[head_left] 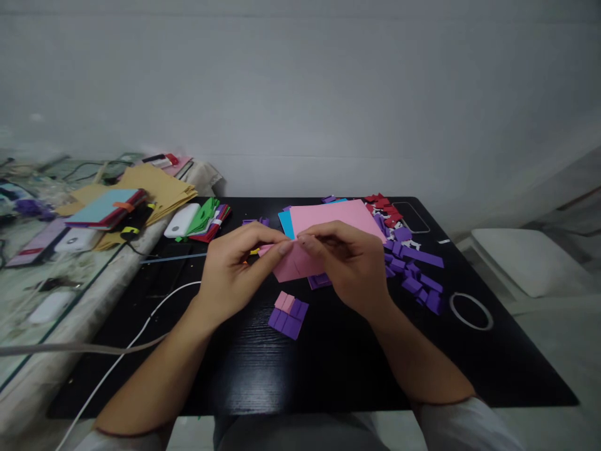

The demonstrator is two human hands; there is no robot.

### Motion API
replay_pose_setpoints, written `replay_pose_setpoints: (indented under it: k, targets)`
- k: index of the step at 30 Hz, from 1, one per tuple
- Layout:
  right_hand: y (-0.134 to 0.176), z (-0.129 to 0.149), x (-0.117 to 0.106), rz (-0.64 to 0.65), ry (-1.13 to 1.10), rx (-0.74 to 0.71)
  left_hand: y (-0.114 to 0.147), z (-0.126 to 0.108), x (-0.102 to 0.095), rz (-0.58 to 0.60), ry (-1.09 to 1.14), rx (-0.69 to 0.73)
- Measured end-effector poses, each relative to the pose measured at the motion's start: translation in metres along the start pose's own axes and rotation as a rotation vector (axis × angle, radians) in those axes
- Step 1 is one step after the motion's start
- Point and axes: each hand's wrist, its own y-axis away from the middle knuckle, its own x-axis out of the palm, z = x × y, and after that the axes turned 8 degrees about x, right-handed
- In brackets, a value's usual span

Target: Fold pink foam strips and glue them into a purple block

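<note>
My left hand [241,266] and my right hand [350,260] meet above the middle of the black table, fingertips pinched close together. Between them is a piece of pink paper [293,266], its lower part showing beneath the fingers with a short dark line on it. The exact spot of the pinch is partly hidden by the thumbs. Nearer to me lies a small block of folded paper pieces [288,315], purple with pink ones along its far edge. Behind the hands, a larger pink sheet [338,216] rests over a blue sheet [285,222].
Purple folded pieces [413,275] and red ones [387,210] are scattered on the right, near a silvery ring [471,311]. At left are green paper strips [205,216], a white device [181,220] and a white cable [141,335]. A cluttered glass-topped surface [28,313] adjoins the table.
</note>
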Motion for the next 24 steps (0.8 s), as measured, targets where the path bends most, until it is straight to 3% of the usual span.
replay_pose_setpoints:
  k: [5, 13, 20, 24]
  targets:
    - [-0.0004, 0.0018, -0.0001, -0.093, 0.005, -0.03, 0.0014, 0.0005, -0.0008, -0.03, 0.105, -0.065]
    - [-0.0027, 0.0002, -0.0038, 0.063, -0.056, 0.032, 0.0015, 0.0001, -0.0033, -0.044, 0.057, -0.036]
    - [-0.0013, -0.0009, -0.0038, 0.02, -0.024, -0.028, 0.0007, 0.0003, -0.005, -0.03, 0.031, 0.035]
    - [-0.0004, -0.0006, -0.0036, -0.025, -0.013, -0.058, 0.0013, -0.0006, -0.0055, -0.062, 0.053, -0.027]
